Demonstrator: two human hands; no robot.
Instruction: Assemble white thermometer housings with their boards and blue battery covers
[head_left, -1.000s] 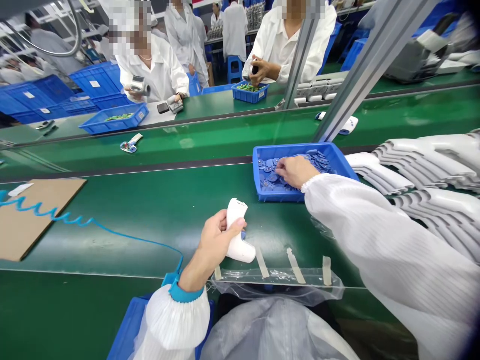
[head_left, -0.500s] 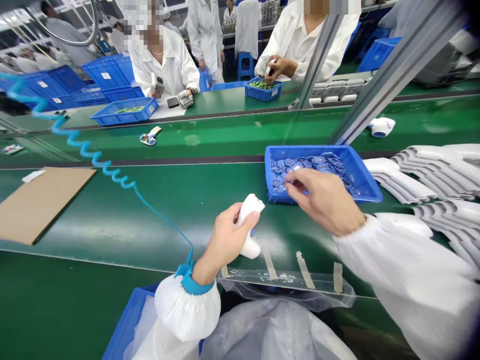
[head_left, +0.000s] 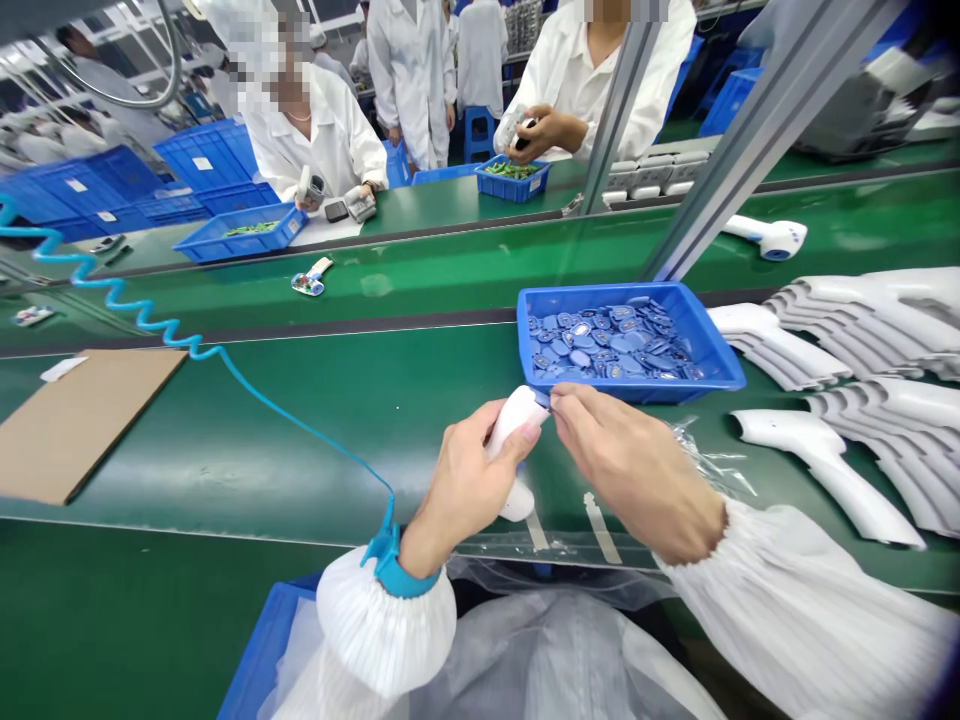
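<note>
My left hand (head_left: 480,465) is wrapped round a white plastic handheld housing (head_left: 513,413), shaped like an infrared thermometer body, held tilted over the green bench. A blue wrist strap (head_left: 401,562) circles that wrist. My right hand (head_left: 626,460) pinches a small blue plastic piece (head_left: 541,398) against the upper end of the housing; the fingers cover most of it. Just beyond my hands stands a blue tray (head_left: 630,388) of loose blue plastic pieces (head_left: 600,345). Matching white housings (head_left: 817,455) lie in rows at the right.
A blue coiled cord (head_left: 300,410) runs from the wrist strap to the upper left. Brown cardboard (head_left: 90,420) lies on the left. A conveyor belt (head_left: 420,275) crosses beyond the bench, carrying parts. A metal post (head_left: 720,170) rises behind the tray. Co-workers in white coats sit opposite.
My right hand has left the blue tray and come down-left to the housing's upper end, bringing a blue piece. My left hand still grips the housing. Parts on the conveyor have shifted right.
</note>
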